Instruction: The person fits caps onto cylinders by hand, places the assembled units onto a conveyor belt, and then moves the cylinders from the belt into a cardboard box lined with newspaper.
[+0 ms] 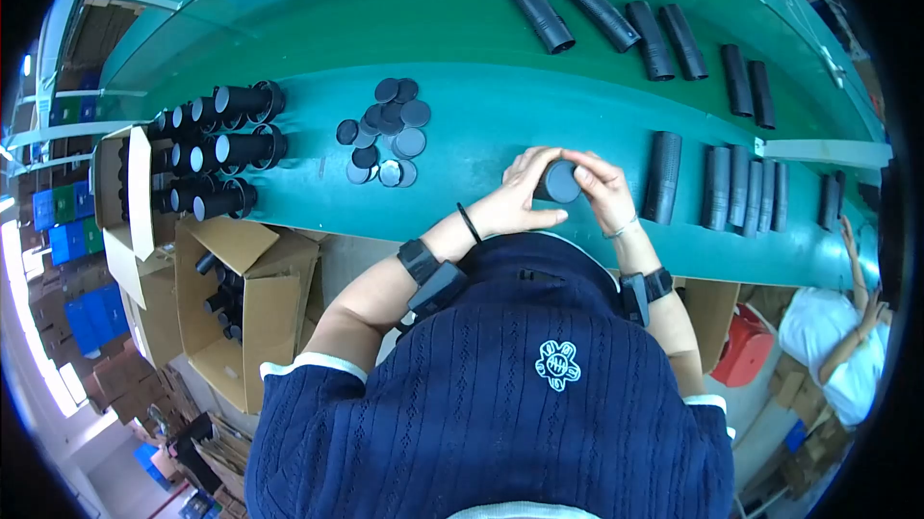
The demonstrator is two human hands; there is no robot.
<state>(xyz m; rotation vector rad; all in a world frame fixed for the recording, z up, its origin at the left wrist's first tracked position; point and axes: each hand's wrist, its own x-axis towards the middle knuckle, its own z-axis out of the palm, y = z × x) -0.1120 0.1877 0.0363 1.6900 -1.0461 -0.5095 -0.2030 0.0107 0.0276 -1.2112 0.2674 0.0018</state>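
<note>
Between my two hands, close to the bench's near edge, stands a dark cylinder with a flat round grey-black cap [562, 184] facing up. My left hand [520, 194] curls round its left side, the thumb stretched out along the near side. From the right, my right hand [604, 190] grips it, with fingertips at the cap's rim. Most of the cylinder below the cap is hidden. Nearest on the right lies a black ribbed tube [663, 177]. To the left is a loose pile of black round discs [391, 118], one of them shinier.
Rows of black capped tubes [241, 150] lie at the left end of the green bench [472, 115]. More black tubes [650, 40] lie on the far belt and bench right. An open carton [217, 346] holds black parts below left. Another person [833, 346] works at far right.
</note>
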